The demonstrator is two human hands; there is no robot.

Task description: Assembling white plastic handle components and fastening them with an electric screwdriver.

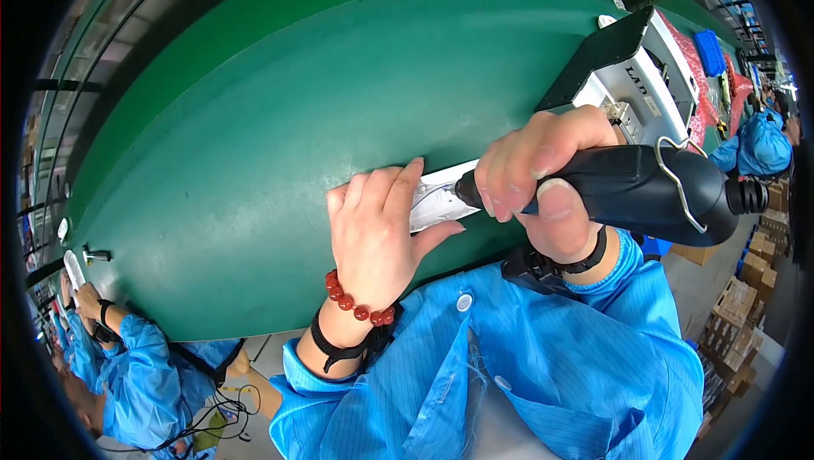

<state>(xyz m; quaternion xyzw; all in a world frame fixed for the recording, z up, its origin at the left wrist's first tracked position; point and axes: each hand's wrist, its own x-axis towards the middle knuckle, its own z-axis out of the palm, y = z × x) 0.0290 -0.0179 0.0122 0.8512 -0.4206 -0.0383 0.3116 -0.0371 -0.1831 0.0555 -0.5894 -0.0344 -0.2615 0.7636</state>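
Note:
A black electric screwdriver (644, 189) with a wire hanging loop is wrapped in my right hand (543, 176), lying tilted with its tip toward the left. That tip meets a narrow white piece (437, 199) on the green bench. My left hand (370, 223), with a red bead bracelet (360, 312) at its wrist, grips the same piece from the left, fingers along its far edge and thumb along the near one. Thin wires or clear parts seem to lie inside the piece; they are too small to make out. Its left end is hidden under my palm.
On the bench (254, 138), a white and black metal housing (632, 78) stands at the right, close beyond my right hand. Behind it are red bubble wrap (691, 78) and a blue bin (710, 53). A co-worker in blue (148, 375) sits at lower left. Cartons (733, 307) are stacked at right.

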